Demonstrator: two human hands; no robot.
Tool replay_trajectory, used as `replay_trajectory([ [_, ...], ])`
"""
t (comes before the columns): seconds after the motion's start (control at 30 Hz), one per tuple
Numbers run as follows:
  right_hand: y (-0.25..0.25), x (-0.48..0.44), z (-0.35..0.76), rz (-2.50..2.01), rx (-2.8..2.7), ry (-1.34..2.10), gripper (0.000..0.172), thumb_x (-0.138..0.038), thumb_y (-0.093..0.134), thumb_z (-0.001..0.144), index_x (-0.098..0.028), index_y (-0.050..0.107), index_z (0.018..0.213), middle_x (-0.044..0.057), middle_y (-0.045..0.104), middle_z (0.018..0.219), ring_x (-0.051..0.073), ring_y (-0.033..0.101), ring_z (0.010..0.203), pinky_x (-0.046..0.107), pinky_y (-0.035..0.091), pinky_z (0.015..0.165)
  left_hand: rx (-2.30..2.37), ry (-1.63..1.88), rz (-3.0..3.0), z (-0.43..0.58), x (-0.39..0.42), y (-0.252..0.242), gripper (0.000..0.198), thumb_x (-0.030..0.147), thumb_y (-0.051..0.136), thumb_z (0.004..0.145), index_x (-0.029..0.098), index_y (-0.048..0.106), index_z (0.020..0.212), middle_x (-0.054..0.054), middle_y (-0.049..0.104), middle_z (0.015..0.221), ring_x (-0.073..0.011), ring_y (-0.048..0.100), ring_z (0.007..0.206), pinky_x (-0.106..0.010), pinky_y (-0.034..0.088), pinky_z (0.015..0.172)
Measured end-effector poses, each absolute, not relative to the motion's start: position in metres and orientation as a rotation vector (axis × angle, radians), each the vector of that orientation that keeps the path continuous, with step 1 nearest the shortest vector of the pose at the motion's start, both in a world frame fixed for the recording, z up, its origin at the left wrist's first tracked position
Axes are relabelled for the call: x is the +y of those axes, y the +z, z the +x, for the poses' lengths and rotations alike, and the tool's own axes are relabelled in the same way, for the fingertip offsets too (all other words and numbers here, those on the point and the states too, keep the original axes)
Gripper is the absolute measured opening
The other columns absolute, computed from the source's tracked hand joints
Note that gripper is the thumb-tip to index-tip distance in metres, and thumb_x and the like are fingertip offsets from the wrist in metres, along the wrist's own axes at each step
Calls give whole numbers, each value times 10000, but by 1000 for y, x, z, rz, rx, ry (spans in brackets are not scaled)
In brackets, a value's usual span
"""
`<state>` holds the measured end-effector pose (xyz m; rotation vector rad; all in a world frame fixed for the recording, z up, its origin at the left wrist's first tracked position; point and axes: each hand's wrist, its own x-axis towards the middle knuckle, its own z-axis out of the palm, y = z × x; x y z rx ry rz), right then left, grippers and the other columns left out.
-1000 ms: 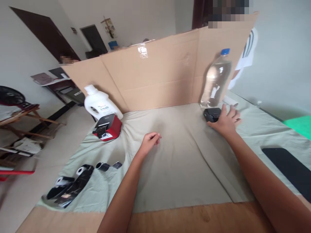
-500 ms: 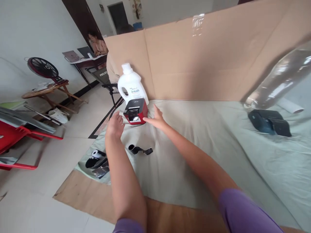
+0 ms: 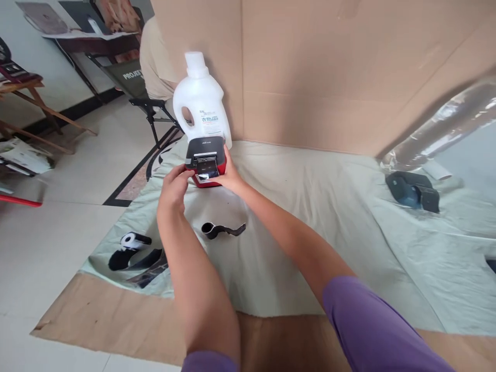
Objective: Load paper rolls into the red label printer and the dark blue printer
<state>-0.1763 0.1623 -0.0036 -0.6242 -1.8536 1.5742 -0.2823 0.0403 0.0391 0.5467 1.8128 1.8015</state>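
A small red and black label printer (image 3: 205, 146) stands on the pale green cloth, with a dark strip showing at its front opening. My left hand (image 3: 175, 188) grips its left side, fingertips at the front corner. On the other side my right hand (image 3: 231, 173) wraps round the right edge, thumb across the lower front. Right behind the printer is a large white detergent bottle (image 3: 205, 103), upright and capped. A curled black strip (image 3: 222, 230) lies on the cloth between my forearms.
A white-cored black roll (image 3: 135, 241) and dark film pieces (image 3: 149, 268) lie at the cloth's left. Behind rises a cardboard wall (image 3: 310, 77). A dark object (image 3: 413, 191) and a clear plastic wrap (image 3: 437, 124) are at the right. A person sits beyond, on a folding chair (image 3: 134, 80).
Both hands have moved in from beside the printer and closed on its sides. The view has tilted down and come closer.
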Motion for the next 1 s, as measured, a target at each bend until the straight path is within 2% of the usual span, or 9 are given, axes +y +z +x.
replay_trajectory([
  [0.1,-4,159,-167,-550,-1685,1610,1391,-240,898,564,-313,-8,1618,23,326,1650,241,351,1502,411,336,1231,1783,1774,614,-279,30,52,262,195,709,660,205,688,921,-36,715,998,-224,652,1054,-389,504,1034],
  [0.23,6,156,-135,-447,-1569,1731,1297,-269,879,591,-290,83,1615,32,426,1594,239,464,1426,407,417,1183,1890,1698,828,-261,25,73,198,237,733,667,181,681,849,-45,693,964,-214,663,934,-399,538,978],
  [0.43,14,147,-94,-527,-1522,1740,1280,-349,890,606,-316,99,1611,32,536,1507,273,537,1358,432,451,1153,1916,1619,925,-224,31,86,356,392,817,629,190,625,850,-32,673,908,-219,676,853,-396,580,843],
  [0.6,25,136,-40,-472,-1402,1672,1203,-266,825,645,-331,90,1596,39,487,1544,276,510,1387,452,447,1155,1842,1581,1071,-183,37,101,355,355,820,621,182,666,890,-43,700,935,-225,688,854,-401,571,867],
  [0.77,45,124,63,-458,-1441,1463,1137,-250,785,688,-332,101,1594,50,421,1585,283,466,1417,490,412,1175,1688,1574,1254,-107,49,111,341,318,816,632,170,652,893,-39,696,873,-227,702,812,-380,598,781],
  [0.87,43,114,122,-510,-1468,1298,1123,-273,779,711,-313,93,1599,72,380,1604,286,444,1429,509,388,1187,1528,1584,1395,-54,54,94,364,313,825,653,179,602,908,-57,679,989,-214,720,864,-371,618,809],
  [1.0,26,100,171,-644,-1544,1094,1083,-281,766,737,-254,114,1601,107,362,1607,279,390,1470,495,292,1243,1422,1638,1466,-8,52,51,403,325,827,679,184,567,952,-62,607,1101,-196,718,963,-375,615,906],
])
